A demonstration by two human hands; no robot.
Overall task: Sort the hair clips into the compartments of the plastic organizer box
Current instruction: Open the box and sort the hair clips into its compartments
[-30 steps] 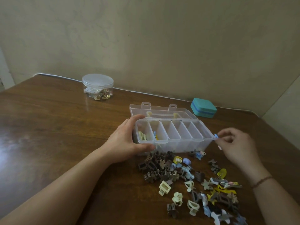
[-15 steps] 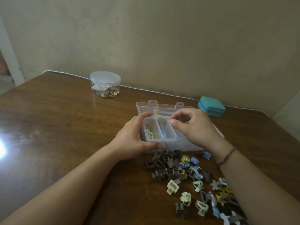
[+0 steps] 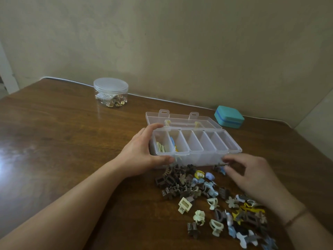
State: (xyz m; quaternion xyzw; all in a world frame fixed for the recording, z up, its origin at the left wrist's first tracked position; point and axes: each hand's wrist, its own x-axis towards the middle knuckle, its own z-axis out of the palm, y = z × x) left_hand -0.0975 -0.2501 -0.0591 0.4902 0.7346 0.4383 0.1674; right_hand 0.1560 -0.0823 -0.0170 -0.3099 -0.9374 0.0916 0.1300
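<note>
A: How far along is the sorting?

B: Barely begun, I'd say. The box (image 3: 195, 147) sits open on the desk (image 3: 63, 141), lid folded back. Of its six compartments, only the two on the left hold anything: cream clips (image 3: 161, 147) in the first, blue and yellow ones (image 3: 173, 144) in the second. The other four look bare.

A: And what's left?

B: Most of it. A big pile (image 3: 212, 197) lies on the desk just in front of the box: a brown cluster nearest the left, then blue, cream, yellow and grey pieces spreading to the right.

A: The hands?

B: The left hand (image 3: 142, 154) grips the box's left end, thumb along the front wall and fingers (image 3: 153, 126) curled over the back corner, steadying it. The right hand (image 3: 252, 174) is low by the box's front right corner, over a small blue clip (image 3: 222, 170). Its fingers are blurred and bent; I can't tell whether they pinch anything yet.

A: Anything else around?

B: A lidded round tub (image 3: 110, 92) and a teal case (image 3: 229, 119) near the wall, well apart from the work.
</note>
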